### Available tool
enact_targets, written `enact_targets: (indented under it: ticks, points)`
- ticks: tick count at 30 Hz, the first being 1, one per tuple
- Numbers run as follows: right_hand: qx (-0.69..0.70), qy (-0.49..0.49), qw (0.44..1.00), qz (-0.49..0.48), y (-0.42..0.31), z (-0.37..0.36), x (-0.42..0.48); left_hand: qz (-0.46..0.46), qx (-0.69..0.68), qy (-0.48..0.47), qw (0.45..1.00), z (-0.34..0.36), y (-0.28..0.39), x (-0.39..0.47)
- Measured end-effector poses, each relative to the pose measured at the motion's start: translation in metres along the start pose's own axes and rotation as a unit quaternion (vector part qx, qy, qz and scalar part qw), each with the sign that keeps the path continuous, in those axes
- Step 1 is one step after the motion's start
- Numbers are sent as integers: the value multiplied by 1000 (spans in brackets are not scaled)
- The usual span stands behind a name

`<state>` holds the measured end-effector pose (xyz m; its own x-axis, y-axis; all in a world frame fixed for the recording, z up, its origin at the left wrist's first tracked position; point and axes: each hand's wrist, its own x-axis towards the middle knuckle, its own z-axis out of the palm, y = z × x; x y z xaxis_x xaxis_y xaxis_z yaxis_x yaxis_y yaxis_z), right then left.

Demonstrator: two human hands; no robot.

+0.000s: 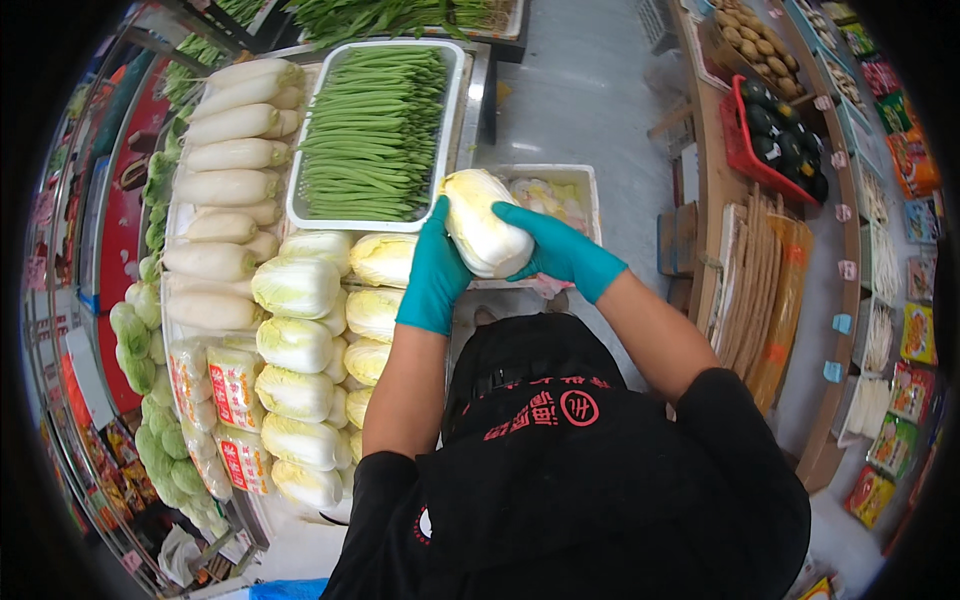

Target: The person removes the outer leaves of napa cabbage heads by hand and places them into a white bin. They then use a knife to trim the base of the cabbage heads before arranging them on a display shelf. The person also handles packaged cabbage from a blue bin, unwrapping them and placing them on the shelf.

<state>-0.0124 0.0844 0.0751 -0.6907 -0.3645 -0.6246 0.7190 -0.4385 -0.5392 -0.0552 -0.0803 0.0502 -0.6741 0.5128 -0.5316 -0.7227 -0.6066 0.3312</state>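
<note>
Both hands wear teal gloves and hold one napa cabbage between them. My left hand grips its left side; my right hand lies on its right side, with the thumb on top. The held cabbage is above the near left corner of a white foam box with pale leaves and plastic inside. Stacked napa cabbages lie in rows to the left of my left hand. Just beyond them a white tray holds green beans.
White radishes line the display's left part, with packaged bags nearer. Round green cabbages lie along the far left edge. To the right, past the grey floor, a shelf carries a red basket of dark squashes and a box of potatoes.
</note>
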Motion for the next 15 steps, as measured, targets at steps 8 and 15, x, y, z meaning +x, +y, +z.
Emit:
enact_targets:
  ticks: [8,15]
  points:
    - [127,-159,968,-147,34,-47,-2,216,173,53,959,40,-40,-30]
    - [-4,-142,965,-218,15,-104,-42,194,292,63,934,93,-69,-47]
